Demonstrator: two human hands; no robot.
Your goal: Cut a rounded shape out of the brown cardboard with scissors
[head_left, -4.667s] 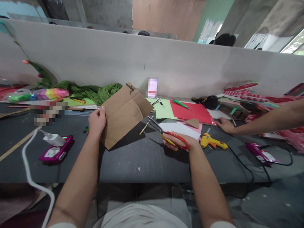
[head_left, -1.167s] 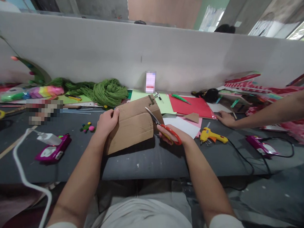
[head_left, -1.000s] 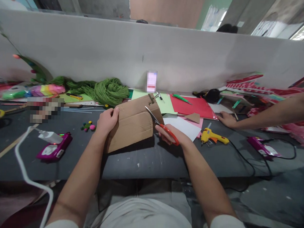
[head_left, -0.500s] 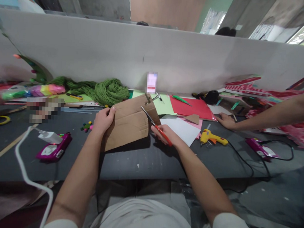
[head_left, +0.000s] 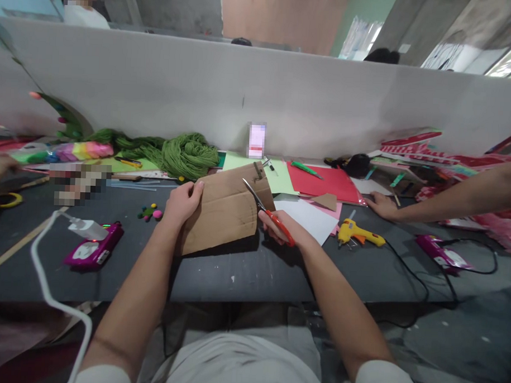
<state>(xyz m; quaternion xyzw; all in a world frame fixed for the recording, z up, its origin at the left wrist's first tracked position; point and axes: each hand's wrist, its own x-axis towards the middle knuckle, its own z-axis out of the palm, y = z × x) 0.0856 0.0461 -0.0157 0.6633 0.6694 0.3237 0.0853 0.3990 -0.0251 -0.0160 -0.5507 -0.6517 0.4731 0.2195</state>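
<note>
My left hand [head_left: 183, 203] grips the left side of a brown cardboard piece [head_left: 221, 212], thumb on top. The piece is tilted above the dark table, and its right edge is cut into. In my right hand [head_left: 277, 226] is a pair of scissors with red handles [head_left: 284, 229]. One blade lies across the top of the cardboard near its right edge; the other blade is mostly hidden, so how far they are apart is hard to see. White paper [head_left: 309, 218] and pink paper lie just beyond my right hand.
A yellow glue gun [head_left: 358, 234] with a black cord rests at right, near a purple power strip [head_left: 441, 254]. Another purple strip [head_left: 94, 247] stands at left with a white cable. Green yarn [head_left: 189, 155] and red paper [head_left: 323, 181] lie behind. A co-worker's hand [head_left: 380, 206] rests at right.
The view has shifted slightly, moving everything a little to the right. My hands keep hold of the cardboard and scissors. Another person's hand shows more at the far left.
</note>
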